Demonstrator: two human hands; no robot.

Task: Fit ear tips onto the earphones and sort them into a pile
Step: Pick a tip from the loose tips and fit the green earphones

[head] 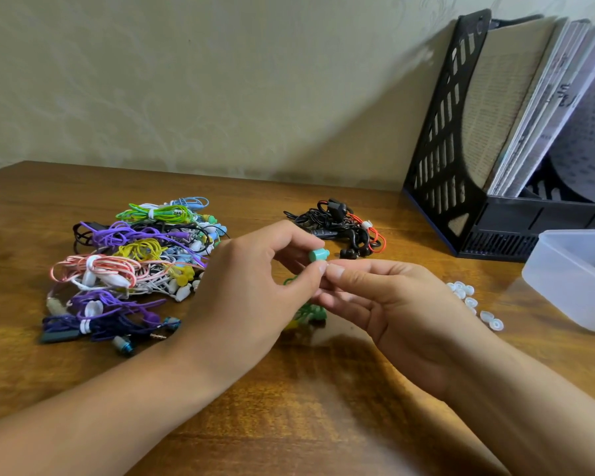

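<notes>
My left hand [255, 286] pinches a teal earbud [318, 254] between thumb and fingers, its nozzle pointing right. My right hand [385, 300] meets it fingertip to fingertip and pinches a small white ear tip [329, 266] just below the nozzle. The earbud's green cable [306, 316] hangs down to the table, mostly hidden behind my hands. Several loose white ear tips [469, 298] lie on the table to the right of my right hand.
A large pile of coloured earphones [134, 262] lies at the left. A smaller pile of black and red earphones [340, 231] sits behind my hands. A translucent plastic box [571, 280] stands at the right edge. A black file holder [468, 159] with papers stands against the wall.
</notes>
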